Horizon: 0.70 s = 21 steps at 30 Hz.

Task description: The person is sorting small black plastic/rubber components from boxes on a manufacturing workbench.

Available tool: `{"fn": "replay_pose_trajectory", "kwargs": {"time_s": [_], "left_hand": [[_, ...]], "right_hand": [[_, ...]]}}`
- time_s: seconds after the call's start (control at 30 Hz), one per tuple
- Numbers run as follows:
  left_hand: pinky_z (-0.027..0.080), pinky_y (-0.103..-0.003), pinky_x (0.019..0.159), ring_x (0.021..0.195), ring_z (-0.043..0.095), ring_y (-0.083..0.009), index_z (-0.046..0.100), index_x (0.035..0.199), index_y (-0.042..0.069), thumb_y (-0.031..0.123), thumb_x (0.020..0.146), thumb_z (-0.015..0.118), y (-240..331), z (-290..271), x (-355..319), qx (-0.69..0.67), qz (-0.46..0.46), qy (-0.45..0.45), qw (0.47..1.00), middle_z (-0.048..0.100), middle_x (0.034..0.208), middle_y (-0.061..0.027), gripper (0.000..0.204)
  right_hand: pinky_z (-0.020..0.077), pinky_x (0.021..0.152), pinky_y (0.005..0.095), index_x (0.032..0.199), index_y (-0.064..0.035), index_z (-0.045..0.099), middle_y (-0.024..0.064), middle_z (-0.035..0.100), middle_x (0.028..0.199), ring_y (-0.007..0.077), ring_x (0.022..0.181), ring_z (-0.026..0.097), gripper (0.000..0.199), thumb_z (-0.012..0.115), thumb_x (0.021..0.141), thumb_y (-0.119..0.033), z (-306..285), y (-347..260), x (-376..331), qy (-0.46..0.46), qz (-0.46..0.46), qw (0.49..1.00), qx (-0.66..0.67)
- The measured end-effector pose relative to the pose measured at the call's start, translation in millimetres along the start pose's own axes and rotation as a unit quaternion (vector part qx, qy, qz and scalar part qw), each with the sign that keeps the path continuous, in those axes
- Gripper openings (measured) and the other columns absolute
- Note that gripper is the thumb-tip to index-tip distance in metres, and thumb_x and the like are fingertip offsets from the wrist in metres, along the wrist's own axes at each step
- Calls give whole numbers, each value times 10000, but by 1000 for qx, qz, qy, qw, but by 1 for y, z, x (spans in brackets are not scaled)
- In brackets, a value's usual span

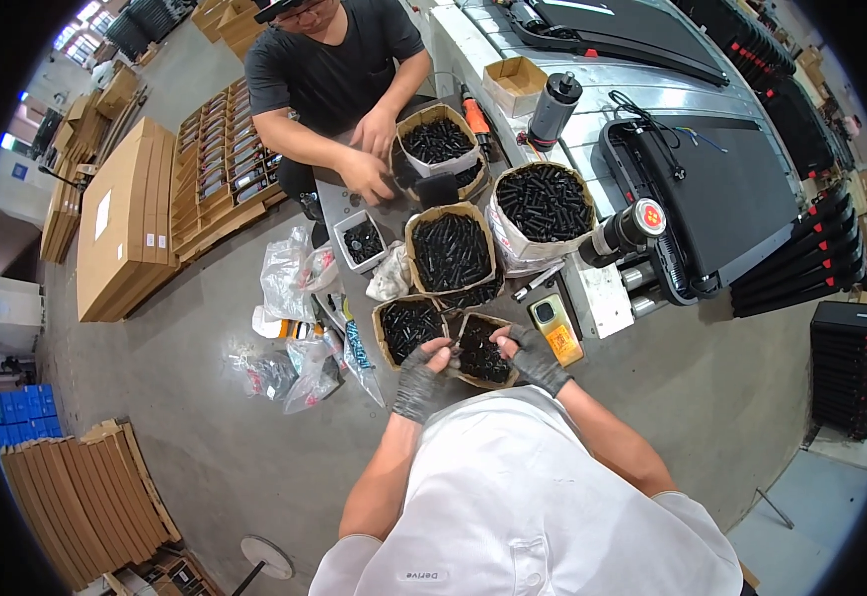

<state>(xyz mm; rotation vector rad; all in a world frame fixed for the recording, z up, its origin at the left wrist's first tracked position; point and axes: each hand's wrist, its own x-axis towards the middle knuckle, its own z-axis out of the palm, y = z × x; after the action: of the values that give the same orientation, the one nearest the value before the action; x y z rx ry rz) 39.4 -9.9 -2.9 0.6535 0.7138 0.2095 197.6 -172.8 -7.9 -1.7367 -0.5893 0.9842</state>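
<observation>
Down at lower centre, both gloved hands, left hand [421, 370] and right hand [533, 356], are curling half-closed over a bag of black screws [481, 350]; whether they are pinching anything, I cannot tell.

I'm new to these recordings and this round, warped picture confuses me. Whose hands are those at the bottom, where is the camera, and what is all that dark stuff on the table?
The camera sits on a person's head and looks down through a fisheye lens, so edges bend. The white shirt and forearms at the bottom are the wearer's own. Both hands wear grey fingerless gloves: the left hand and the right hand meet over a small paper bag of small black parts, seemingly picking at them; what the fingers pinch is too small to tell. More open bags of black parts stand on the grey table, beside a phone. Opposite, a co-worker's hands work at another bag.
</observation>
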Motion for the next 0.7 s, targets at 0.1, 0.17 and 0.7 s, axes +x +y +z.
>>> {"fn": "replay_pose_trajectory", "kwargs": {"time_s": [0.1,0.17,0.7], "left_hand": [[502,-265,714,771,591,-155,604,1115,18,112,895,640,3,-24,-6,-36,-15,9,999,654,947,-95,242],[499,-262,703,750,582,-157,600,1119,15,124,900,636,5,-29,-11,-56,-16,17,998,650,939,-103,247],[487,-271,652,746,593,-147,618,1103,25,141,907,630,-1,-30,-16,44,-17,10,999,651,894,-66,228]], "right_hand": [[498,789,350,1081,-81,630,153,676,953,291,901,649,227,571,882,-172,5,11,10,-34,-48,968,-242],[501,774,392,1117,-96,606,170,671,957,332,919,639,259,571,873,-173,15,21,22,-128,-34,906,-402],[503,713,358,1017,-32,617,170,656,786,272,777,650,254,642,845,-218,17,43,26,-71,-41,961,-262]]}}
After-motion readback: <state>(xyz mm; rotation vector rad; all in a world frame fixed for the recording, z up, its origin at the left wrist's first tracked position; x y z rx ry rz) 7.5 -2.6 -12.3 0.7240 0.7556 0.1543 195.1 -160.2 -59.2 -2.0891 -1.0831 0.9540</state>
